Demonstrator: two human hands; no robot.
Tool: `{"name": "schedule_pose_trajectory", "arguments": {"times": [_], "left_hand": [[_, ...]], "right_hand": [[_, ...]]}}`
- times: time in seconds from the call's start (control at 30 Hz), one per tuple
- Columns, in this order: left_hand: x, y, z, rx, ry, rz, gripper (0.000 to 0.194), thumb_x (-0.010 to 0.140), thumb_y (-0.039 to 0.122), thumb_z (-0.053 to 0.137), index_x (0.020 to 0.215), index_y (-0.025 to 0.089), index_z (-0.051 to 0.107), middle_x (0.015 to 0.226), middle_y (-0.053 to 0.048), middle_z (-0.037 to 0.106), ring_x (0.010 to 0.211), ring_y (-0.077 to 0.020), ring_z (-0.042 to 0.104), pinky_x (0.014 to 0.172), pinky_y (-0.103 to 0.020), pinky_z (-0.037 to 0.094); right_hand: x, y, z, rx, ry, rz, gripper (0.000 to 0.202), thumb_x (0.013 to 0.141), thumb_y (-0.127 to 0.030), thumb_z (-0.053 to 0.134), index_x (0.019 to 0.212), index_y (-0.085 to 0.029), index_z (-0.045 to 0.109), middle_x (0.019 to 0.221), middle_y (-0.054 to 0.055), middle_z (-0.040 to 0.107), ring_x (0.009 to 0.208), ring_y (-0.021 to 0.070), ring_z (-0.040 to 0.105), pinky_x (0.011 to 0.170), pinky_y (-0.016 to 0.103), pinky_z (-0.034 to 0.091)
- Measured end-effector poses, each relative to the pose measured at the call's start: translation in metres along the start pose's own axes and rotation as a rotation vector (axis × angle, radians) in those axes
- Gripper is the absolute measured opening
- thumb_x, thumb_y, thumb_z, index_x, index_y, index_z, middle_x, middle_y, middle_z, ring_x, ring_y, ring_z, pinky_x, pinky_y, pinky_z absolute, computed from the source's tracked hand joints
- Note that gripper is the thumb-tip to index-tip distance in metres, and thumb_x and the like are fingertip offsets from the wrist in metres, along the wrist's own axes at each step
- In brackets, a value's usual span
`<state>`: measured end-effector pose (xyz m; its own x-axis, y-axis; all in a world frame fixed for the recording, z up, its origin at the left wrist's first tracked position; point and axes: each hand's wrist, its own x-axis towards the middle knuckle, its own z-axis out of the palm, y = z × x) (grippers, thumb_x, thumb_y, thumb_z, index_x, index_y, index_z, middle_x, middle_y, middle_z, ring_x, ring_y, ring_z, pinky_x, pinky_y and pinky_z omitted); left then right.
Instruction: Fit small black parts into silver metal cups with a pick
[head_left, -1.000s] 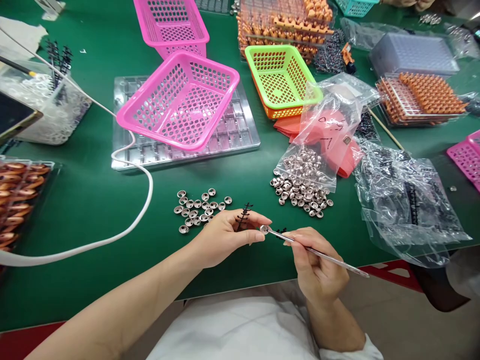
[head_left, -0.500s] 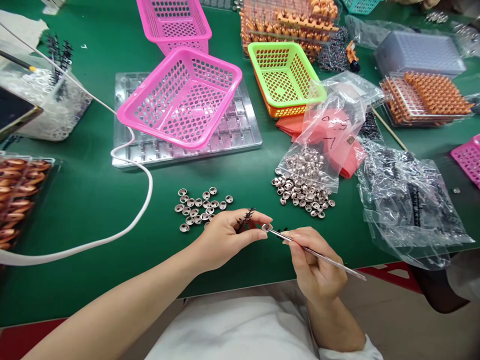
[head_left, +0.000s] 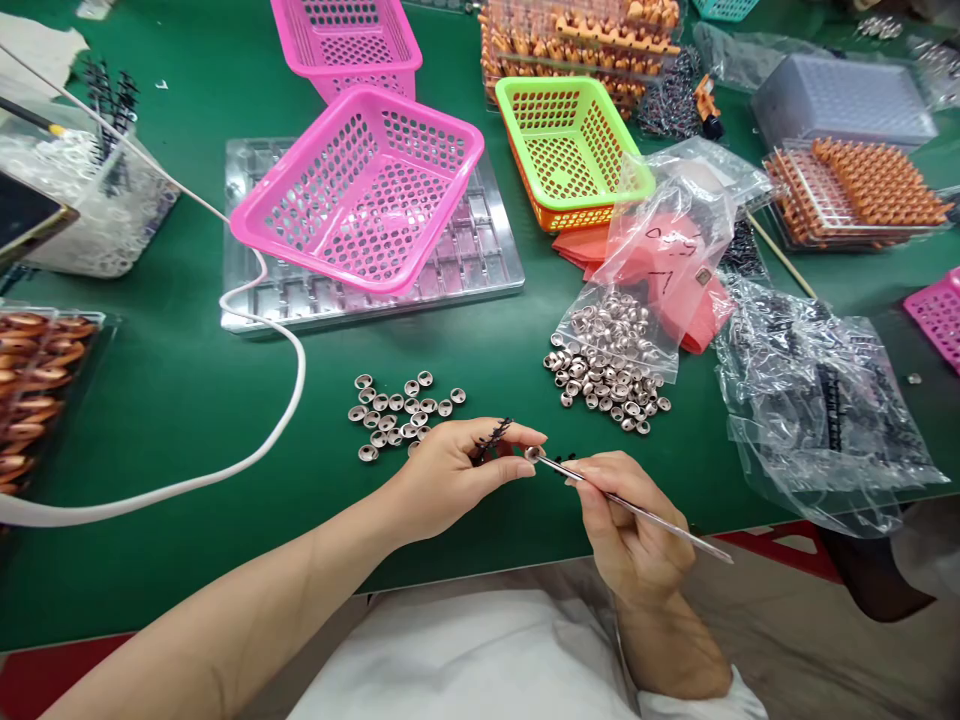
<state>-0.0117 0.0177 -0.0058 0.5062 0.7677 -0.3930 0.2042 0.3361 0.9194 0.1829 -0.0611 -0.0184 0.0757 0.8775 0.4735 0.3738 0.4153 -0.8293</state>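
My left hand (head_left: 457,475) pinches a small silver metal cup (head_left: 533,455) between thumb and forefinger. A black plastic strip with side prongs (head_left: 493,438) is tucked in the same hand. In my right hand (head_left: 637,530) a thin metal tweezer-like tool (head_left: 667,523) is held like a pen, its tip at the cup's opening. Small black bits (head_left: 566,458) lie on the table just behind the right fingertips. Several loose silver cups (head_left: 395,402) are spread beyond my left hand. A denser pile of them (head_left: 611,385) spills from a clear bag (head_left: 667,250) farther right.
A pink basket (head_left: 360,190) rests on a clear tray (head_left: 480,270); a green basket (head_left: 574,150) stands behind. A white cable (head_left: 296,390) loops across the left. Clear bags with black parts (head_left: 817,410) lie right, and trays of orange parts (head_left: 877,185) sit farther back.
Both hands stay almost in place, with the tool tip still at the cup. The view has shifted very slightly.
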Motion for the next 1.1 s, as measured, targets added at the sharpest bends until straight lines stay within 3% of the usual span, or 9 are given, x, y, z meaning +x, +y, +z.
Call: {"name": "schedule_pose_trajectory", "arguments": {"times": [0.43,1.1], "left_hand": [[-0.0012,-0.0002,-0.0003,0.059,-0.001,0.075,0.019,0.085,0.028,0.073,0.103,0.022,0.078,0.098,-0.002,0.078,0.091,-0.0188,0.071,0.083,-0.027,0.053],[-0.0001,0.0005,-0.0009,0.042,-0.002,0.042,0.022,0.084,0.032,0.075,0.103,0.021,0.079,0.098,-0.003,0.08,0.092,-0.0208,0.073,0.086,-0.028,0.056]], "right_hand": [[0.0029,-0.0022,-0.0036,-0.081,-0.042,-0.028,0.041,0.085,0.001,0.063,0.119,-0.022,0.064,0.098,0.006,0.076,0.088,0.0212,0.073,0.071,0.038,0.064],[0.0027,-0.0007,-0.0029,-0.059,-0.027,-0.06,0.045,0.083,0.003,0.064,0.12,-0.022,0.064,0.098,0.007,0.076,0.088,0.0227,0.074,0.07,0.039,0.062]]}}
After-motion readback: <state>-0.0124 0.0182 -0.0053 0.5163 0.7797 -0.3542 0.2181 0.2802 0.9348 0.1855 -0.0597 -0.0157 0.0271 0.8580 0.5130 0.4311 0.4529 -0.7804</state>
